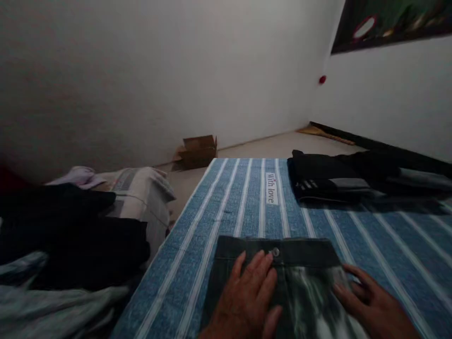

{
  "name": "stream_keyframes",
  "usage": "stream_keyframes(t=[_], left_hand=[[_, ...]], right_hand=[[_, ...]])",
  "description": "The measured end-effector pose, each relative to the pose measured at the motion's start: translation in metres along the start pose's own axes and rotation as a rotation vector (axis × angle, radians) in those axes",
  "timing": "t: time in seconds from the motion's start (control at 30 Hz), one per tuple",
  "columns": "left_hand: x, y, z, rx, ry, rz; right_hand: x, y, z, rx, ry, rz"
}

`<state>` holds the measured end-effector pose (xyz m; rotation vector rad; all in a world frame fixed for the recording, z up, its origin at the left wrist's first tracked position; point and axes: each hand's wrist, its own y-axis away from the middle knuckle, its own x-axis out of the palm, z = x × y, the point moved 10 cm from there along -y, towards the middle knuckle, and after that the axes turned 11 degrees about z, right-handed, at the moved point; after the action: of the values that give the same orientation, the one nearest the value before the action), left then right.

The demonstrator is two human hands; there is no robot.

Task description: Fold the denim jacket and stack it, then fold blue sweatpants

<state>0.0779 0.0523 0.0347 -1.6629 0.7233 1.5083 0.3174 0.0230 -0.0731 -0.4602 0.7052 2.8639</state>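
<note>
Head view: dark garment (291, 287) lies on striped cloth (231, 202), pale wall (197, 70) beyond.

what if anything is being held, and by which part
The right hand seems to hold the dark garment by its right side edge; the left hand lies flat on it, near the button.

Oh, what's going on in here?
A person is handling a dark garment that lies on a blue striped cloth. The left hand is spread flat on it near its button; the right hand is at its right edge. Folded dark clothes lie farther back.
</note>
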Motion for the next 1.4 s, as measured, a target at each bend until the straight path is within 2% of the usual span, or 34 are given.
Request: stream_keyframes(t=[0.17, 0.37, 0.43, 0.57, 0.67, 0.77, 0.87, 0.93, 1.0, 1.1, 1.2, 1.27, 1.4], left_hand=[[-0.008, -0.003, 0.004, -0.100, 0.037, 0.153], [-0.015, 0.004, 0.013, -0.215, 0.146, 0.373], [-0.013, 0.007, 0.014, -0.223, 0.192, 0.439], [-0.006, 0.005, 0.015, -0.221, 0.243, 0.507], [-0.009, 0.003, 0.017, -0.215, 0.286, 0.457], [-0.032, 0.015, 0.030, -0.295, 0.404, 0.247], [-0.055, 0.060, 0.058, -0.569, 0.582, -0.025], [-0.051, 0.101, 0.069, -0.791, 0.760, -0.088], [-0.035, 0.135, 0.063, -0.935, 0.992, -0.062], [-0.013, 0.161, 0.037, -0.987, 1.353, -0.008], [-0.003, 0.165, 0.010, -0.944, 1.637, 0.031], [-0.002, 0.161, -0.002, -0.859, 1.750, 0.075], [-0.003, 0.154, -0.012, -0.697, 1.735, 0.165]], right_hand=[[-0.012, 0.019, 0.050, -0.099, 0.277, -0.104], [-0.016, 0.021, 0.093, -0.308, 0.392, -0.153], [-0.013, 0.019, 0.098, -0.348, 0.430, -0.154], [-0.010, 0.014, 0.088, -0.289, 0.375, -0.127], [-0.015, 0.021, 0.083, -0.267, 0.385, -0.165], [-0.028, 0.041, 0.081, -0.287, 0.412, -0.243], [-0.043, 0.063, 0.071, -0.257, 0.393, -0.272], [-0.049, 0.077, 0.060, -0.199, 0.384, -0.257], [-0.049, 0.090, 0.049, -0.144, 0.358, -0.218], [-0.038, 0.104, 0.034, -0.077, 0.239, -0.108], [-0.021, 0.115, 0.021, -0.022, 0.082, 0.003], [-0.015, 0.122, 0.016, 0.006, 0.014, 0.043], [-0.014, 0.136, 0.013, 0.022, -0.037, 0.078]])
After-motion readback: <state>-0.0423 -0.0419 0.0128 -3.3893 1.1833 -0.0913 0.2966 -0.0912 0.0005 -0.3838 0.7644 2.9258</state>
